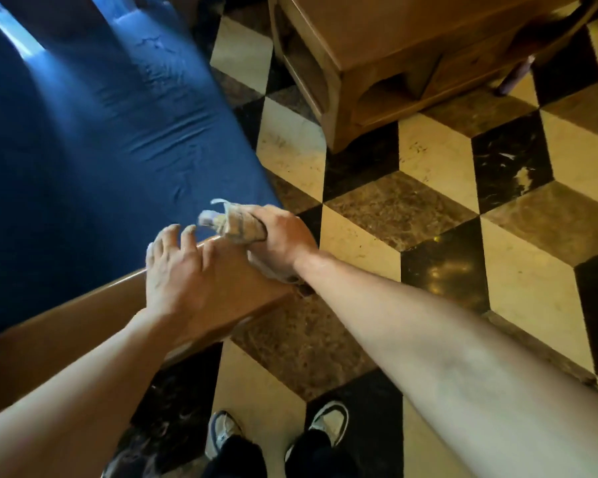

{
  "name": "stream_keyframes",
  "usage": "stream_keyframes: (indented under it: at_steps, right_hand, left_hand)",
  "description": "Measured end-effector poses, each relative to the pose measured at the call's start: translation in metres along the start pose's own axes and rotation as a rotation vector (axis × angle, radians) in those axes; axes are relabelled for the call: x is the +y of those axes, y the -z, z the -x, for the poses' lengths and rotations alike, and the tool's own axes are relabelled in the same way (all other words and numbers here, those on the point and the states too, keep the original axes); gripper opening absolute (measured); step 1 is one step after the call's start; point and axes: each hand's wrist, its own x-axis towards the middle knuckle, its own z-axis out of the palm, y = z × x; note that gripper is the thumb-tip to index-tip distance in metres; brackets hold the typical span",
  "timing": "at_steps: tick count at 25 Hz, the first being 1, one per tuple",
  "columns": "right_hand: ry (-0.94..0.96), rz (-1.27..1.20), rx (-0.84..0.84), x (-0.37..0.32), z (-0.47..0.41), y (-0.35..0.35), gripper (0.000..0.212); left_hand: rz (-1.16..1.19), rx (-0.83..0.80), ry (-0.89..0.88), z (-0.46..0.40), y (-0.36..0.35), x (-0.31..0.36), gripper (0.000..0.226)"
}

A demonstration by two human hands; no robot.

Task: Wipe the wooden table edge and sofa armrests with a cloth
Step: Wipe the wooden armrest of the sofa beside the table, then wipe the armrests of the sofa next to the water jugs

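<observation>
A wooden sofa armrest (83, 319) runs from the lower left up to its end near the middle of the view. My right hand (280, 239) grips a crumpled beige and white cloth (237, 224) at the armrest's far end. Part of the cloth hangs below that hand against the armrest's end. My left hand (176, 267) rests flat on top of the armrest just behind the cloth, fingers spread and empty. The blue sofa seat (94, 132) lies beyond the armrest. A wooden table (377, 56) stands at the top right, apart from both hands.
The floor (446, 219) is tiled in a cream, brown and black cube pattern. My two feet in sneakers (277, 432) stand at the bottom, right of the armrest. A dark slim leg or stick (515, 74) leans near the table at the top right.
</observation>
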Motion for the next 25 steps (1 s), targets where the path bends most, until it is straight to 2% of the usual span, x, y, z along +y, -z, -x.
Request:
stream_keyframes:
  at_steps: [2,5,9,12,15,19,25]
  right_hand:
    - [-0.094,0.008,0.047,0.005,0.004,0.032,0.057]
    - [-0.14,0.009,0.131,0.003,-0.023,0.087,0.047]
    - [-0.204,-0.043,0.207,-0.006,-0.08,0.141,0.037]
    - [-0.296,-0.07,0.211,-0.007,-0.123,0.167,0.036]
    - [-0.339,-0.078,0.141,-0.004,-0.177,0.203,0.033]
    - [-0.28,-0.052,0.072,-0.016,-0.258,0.263,0.022]
    - [-0.14,-0.034,0.012,-0.036,-0.404,0.316,0.036]
  left_hand:
    - [0.01,0.002,-0.003,-0.015,0.022,0.021,0.052]
    - [-0.034,0.04,-0.081,-0.051,0.059,0.045,0.055]
    - [-0.066,0.075,-0.085,-0.135,0.09,0.058,0.058]
    - [-0.047,0.005,-0.009,-0.211,0.085,0.08,0.06]
    - [0.011,-0.024,-0.002,-0.277,0.083,0.111,0.06]
    - [0.008,-0.016,0.056,-0.344,0.111,0.123,0.062]
    - [-0.03,0.068,0.23,-0.435,0.165,0.115,0.059]
